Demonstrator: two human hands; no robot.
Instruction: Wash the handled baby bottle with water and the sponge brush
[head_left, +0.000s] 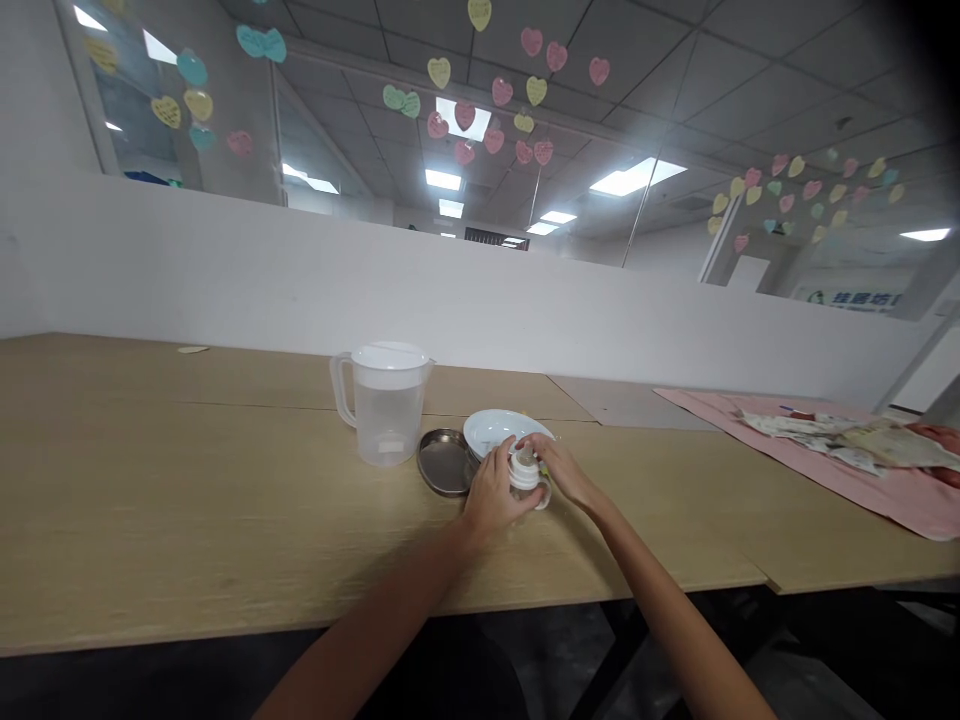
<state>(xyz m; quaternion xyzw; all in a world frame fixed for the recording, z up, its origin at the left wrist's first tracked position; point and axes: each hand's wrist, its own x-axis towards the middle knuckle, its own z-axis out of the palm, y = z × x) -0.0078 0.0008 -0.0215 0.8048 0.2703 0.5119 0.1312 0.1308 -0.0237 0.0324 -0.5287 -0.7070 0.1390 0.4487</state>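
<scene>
Got both hands on a small white jar sitting on the wooden table: my left hand is wrapped around its side and my right hand pinches its top. It's right in front of the white plate, beside the metal lid and clear pitcher.

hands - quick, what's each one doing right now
Left hand: closed around the small white bottle.
Right hand: fingers on the same bottle's top.

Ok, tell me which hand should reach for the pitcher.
Left, probably. The left hand is on the side of the pitcher, with only the steel lid between; the right hand would cross over.
</scene>
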